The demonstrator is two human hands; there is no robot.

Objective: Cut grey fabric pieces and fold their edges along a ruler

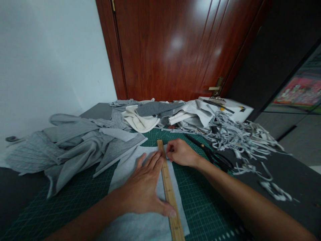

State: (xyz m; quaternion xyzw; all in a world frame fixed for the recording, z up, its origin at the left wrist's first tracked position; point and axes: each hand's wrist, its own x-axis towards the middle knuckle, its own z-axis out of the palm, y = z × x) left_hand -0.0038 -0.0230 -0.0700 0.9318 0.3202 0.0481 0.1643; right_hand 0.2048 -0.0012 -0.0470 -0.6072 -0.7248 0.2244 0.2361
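Note:
A light grey piece of fabric (140, 224) lies flat on the green cutting mat (198, 197). Along its right side runs a wooden ruler (168, 182). My left hand (145, 182) is spread over the fabric, with fingertips and thumb pressing on the ruler. Near the ruler's far end, my right hand (182, 153) has its fingers pinched together at the fabric's right edge; whatever is between them is hidden. Black scissors (210, 152) rest on the mat just beyond my right wrist.
Rumpled grey garments (75, 144) lie on the left. White and grey cloth pieces (150, 115) pile up at the back. Tangled fabric strips (238, 134) and a white box (238, 108) are at the right. A wooden door (170, 50) stands behind the table.

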